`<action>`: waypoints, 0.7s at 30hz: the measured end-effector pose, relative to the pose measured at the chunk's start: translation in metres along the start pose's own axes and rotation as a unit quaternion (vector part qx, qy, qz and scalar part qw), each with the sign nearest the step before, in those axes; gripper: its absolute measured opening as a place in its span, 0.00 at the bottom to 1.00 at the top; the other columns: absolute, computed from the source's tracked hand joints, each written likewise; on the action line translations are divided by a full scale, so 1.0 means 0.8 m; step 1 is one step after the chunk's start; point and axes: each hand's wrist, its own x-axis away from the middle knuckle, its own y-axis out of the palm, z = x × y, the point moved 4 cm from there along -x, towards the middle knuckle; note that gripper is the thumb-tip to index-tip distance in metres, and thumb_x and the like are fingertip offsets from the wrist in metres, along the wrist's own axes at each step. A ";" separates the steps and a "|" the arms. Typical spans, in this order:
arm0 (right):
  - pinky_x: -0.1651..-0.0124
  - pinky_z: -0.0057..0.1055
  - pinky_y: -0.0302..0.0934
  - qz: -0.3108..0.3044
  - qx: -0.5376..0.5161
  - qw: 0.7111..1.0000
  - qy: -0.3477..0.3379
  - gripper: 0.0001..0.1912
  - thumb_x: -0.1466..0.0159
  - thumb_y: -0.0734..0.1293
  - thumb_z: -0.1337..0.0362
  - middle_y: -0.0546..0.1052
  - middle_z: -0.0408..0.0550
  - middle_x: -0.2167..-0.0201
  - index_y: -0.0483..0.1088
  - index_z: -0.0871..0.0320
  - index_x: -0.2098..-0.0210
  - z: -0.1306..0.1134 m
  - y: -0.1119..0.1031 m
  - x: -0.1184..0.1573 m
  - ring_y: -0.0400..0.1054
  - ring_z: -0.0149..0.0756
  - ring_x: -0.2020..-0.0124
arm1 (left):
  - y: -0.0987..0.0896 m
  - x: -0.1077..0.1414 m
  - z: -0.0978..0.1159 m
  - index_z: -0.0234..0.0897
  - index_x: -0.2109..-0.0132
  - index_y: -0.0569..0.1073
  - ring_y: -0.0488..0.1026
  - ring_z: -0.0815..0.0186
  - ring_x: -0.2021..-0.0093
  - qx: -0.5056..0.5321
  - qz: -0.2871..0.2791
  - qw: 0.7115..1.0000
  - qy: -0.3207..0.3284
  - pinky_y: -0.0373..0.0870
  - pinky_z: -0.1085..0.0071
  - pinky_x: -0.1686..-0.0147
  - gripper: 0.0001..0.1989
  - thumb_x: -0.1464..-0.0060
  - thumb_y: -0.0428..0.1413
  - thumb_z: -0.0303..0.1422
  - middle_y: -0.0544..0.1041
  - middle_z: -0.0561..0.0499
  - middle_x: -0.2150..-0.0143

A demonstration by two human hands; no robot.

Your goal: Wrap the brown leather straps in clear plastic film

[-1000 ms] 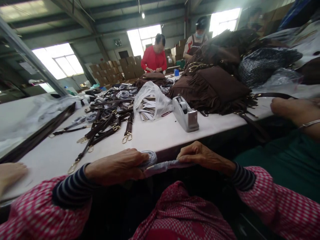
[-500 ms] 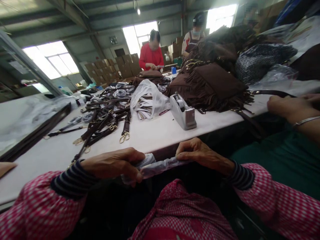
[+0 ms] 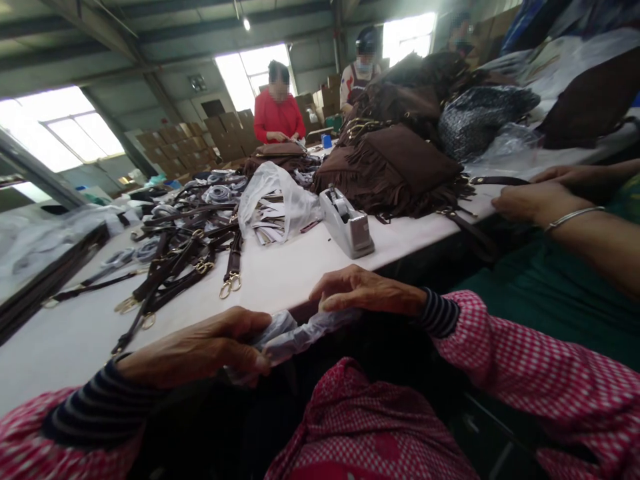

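Note:
Before my body, just off the table's front edge, both hands hold a strip wrapped in thin whitish film point(image 3: 305, 335). My left hand point(image 3: 210, 343) is closed on its rolled or folded end, thumb toward me. Farther along the strip, my right hand point(image 3: 360, 290) pinches it between thumb and fingers. What lies inside the wrap is hidden. On the table past my hands stand a grey tape dispenser point(image 3: 347, 223) and a clear plastic bag point(image 3: 275, 203) of white and brown slips. Dark brown straps with gold clasps point(image 3: 233, 263) lie to the left.
Brown fringed bags point(image 3: 400, 167) are heaped on the white table point(image 3: 280, 277), beside a dark bubble-wrapped bundle point(image 3: 485, 120). At right, a co-worker's hands point(image 3: 540, 200) hold a dark strap. Another person in red point(image 3: 277, 117) stands across the table. Cartons point(image 3: 175, 147) are stacked behind.
The view has swung right, so the table and its contents appear farther left. My right hand has slid along the wrapped strip toward my left, its fingers more extended. Both hands still hold it.

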 end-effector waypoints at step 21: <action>0.65 0.24 0.58 0.022 -0.061 0.997 -0.049 0.07 0.41 0.76 0.65 0.77 0.41 0.72 0.78 0.64 0.69 -0.016 0.009 -0.042 0.66 0.28 0.70 | -0.015 0.002 0.029 0.39 0.63 0.81 0.72 0.61 0.64 0.011 0.064 0.997 -0.039 0.69 0.75 0.67 0.13 0.56 0.69 0.39 0.78 0.52 0.67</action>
